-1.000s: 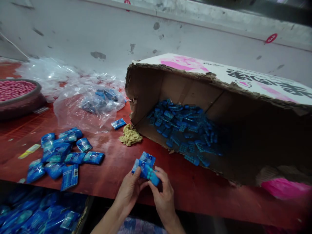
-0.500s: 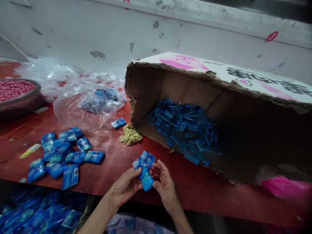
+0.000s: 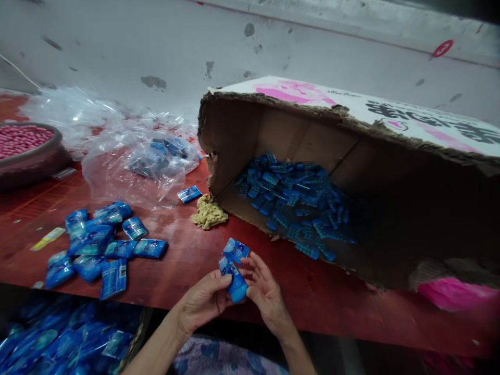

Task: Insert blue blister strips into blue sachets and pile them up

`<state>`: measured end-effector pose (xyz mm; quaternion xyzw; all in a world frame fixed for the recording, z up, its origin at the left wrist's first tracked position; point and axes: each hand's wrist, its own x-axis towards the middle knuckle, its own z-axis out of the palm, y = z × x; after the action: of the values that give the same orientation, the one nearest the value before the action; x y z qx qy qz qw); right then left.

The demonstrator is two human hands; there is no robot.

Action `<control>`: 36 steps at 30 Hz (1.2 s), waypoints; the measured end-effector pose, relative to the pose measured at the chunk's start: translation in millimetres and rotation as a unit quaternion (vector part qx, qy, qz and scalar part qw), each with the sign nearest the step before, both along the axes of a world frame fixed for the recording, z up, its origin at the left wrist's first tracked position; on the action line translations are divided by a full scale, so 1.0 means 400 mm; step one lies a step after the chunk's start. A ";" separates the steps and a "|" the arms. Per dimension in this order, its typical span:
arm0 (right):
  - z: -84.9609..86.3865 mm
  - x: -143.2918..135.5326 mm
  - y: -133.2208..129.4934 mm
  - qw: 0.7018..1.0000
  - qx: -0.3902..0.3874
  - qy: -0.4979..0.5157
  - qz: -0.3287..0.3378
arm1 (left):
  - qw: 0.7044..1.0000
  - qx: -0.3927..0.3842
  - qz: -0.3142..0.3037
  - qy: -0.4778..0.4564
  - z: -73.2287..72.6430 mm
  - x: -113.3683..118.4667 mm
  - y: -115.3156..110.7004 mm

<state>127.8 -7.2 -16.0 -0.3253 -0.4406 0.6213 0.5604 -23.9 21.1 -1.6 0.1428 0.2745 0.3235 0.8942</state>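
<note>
Over the front edge of the red table, my left hand pinches a small blue plastic piece with a rounded lower end, a printed blue wrapper or label on its face. My right hand closes on the piece's right side, thumb at the rounded end and fingers curled along the edge. Just beyond the fingertips a flat printed blue packet shows; whether it is held or lies on the table I cannot tell. Left of my hands, several filled blue packets lie in a loose pile.
A torn cardboard box lies on its side at right, with many blue pieces inside. A crumpled yellow cloth, a clear plastic bag and a bowl of pink pellets stand left. Below the edge, a container holds blue packets.
The blue piece has turned in my hands; its bumpy face no longer shows and a printed face does. My right fingers have closed in against it. The view has shifted slightly.
</note>
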 end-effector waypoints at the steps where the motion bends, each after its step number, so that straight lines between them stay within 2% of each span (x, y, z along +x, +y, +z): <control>1: -0.001 0.001 0.000 1.000 0.000 0.000 0.004 | 1.000 0.002 -0.001 0.000 0.000 0.000 -0.001; 8: 0.004 0.000 0.000 0.999 0.017 -0.026 0.011 | 1.000 0.017 0.005 0.007 -0.012 0.008 -0.007; 11: 0.007 -0.003 -0.005 0.998 0.027 -0.065 -0.001 | 0.999 0.025 0.033 0.023 -0.018 0.020 -0.018; 18: -0.021 -0.011 -0.021 0.982 0.052 -0.172 -0.063 | 0.991 -0.010 0.121 0.061 -0.014 0.069 -0.053; 22: -0.041 -0.021 -0.019 0.972 0.015 -0.202 -0.119 | 0.981 -0.036 0.159 0.103 -0.006 0.079 -0.052; 29: -0.033 -0.025 0.004 0.995 -0.020 -0.067 -0.070 | 0.991 -0.041 0.104 0.080 0.014 0.036 -0.031; 36: -0.033 -0.011 0.011 0.999 -0.022 -0.024 -0.008 | 0.995 -0.018 0.095 0.030 0.009 0.035 -0.037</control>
<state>123.5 -2.7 -29.3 -0.3554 -0.4376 0.6186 0.5473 -9.7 6.5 2.1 0.1094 0.3192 0.3978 0.8532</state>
